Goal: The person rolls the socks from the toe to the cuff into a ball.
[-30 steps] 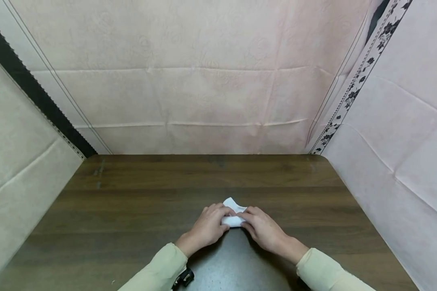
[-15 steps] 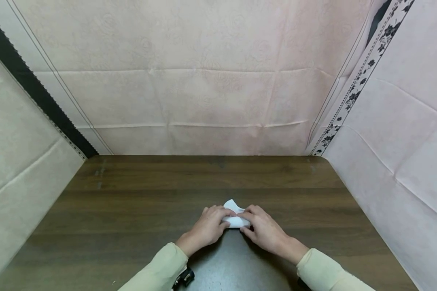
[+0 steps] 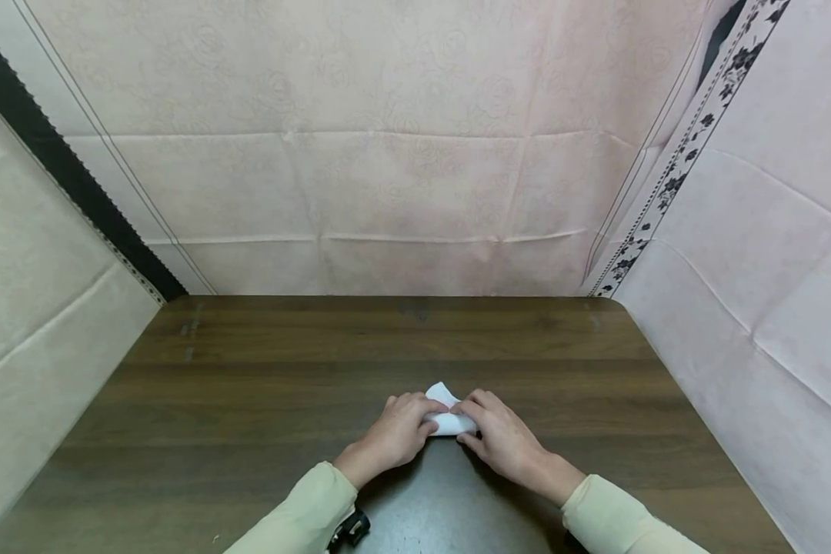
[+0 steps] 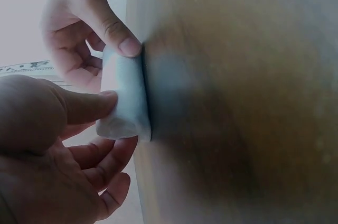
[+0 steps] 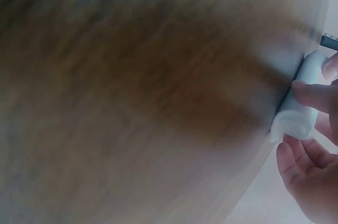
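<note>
A small white cloth roll (image 3: 450,424), soft like a bandage, lies on the table between both hands, with a loose flap (image 3: 439,393) sticking out at its far side. The left hand (image 3: 396,428) grips the roll's left end, thumb at the near side and fingers over the top. Opposite it, the right hand (image 3: 504,435) holds the right end in the same way. In the left wrist view the roll (image 4: 125,94) shows both thumbs pressed along it. Spiral layers show at the end of the roll (image 5: 292,124) in the right wrist view.
The brown wooden table (image 3: 284,369) stretches around the hands. Pale cloth sheets hang behind (image 3: 388,154) and at both sides, the right one with a floral border (image 3: 672,181). A black device (image 3: 352,529) sits under the left sleeve.
The right thumb and fingers have shifted slightly outward along the roll, baring more of its right end. The flap shows a little less. Otherwise both hands stay in place.
</note>
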`<state>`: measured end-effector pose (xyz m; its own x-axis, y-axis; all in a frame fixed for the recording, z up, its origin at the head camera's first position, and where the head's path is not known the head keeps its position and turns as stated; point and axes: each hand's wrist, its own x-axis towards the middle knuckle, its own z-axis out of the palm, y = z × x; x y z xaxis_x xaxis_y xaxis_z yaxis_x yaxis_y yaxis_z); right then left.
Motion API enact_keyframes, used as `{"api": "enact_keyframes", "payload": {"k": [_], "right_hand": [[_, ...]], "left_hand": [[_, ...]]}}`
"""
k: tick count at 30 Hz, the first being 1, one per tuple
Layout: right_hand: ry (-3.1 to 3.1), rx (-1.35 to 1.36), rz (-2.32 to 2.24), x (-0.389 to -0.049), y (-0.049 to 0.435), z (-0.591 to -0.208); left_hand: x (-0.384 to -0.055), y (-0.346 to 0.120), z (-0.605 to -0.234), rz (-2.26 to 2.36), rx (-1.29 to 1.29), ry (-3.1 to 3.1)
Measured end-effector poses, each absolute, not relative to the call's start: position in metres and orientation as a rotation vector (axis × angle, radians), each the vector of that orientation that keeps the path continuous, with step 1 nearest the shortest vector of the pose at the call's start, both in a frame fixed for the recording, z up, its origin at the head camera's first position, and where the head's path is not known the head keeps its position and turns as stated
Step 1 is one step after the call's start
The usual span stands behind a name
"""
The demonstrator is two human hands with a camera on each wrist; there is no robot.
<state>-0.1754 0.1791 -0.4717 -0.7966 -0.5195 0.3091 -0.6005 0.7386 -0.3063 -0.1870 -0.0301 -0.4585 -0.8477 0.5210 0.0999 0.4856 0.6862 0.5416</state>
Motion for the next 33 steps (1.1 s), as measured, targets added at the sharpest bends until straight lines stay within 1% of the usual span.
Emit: {"api": "enact_keyframes", "payload": {"k": [13,25,33], "right_hand": [[-2.764,0.939,0.581,-0.1736,0.1815,-0.4683],[-2.779,0.944,0.567,-0.1717,0.1816,-0.4688],[-2.802,0.9,0.569,-0.1705,0.1796,-0.4681]], "left_hand": [[-0.1864,-0.0307,-0.4588,0.968,0.795,2.807],[-0.1868,-0.0324,-0.4625,0.954,0.874,2.824],[-0.1871,-0.0327,-0.4608,0.928,0.863,2.8]]}}
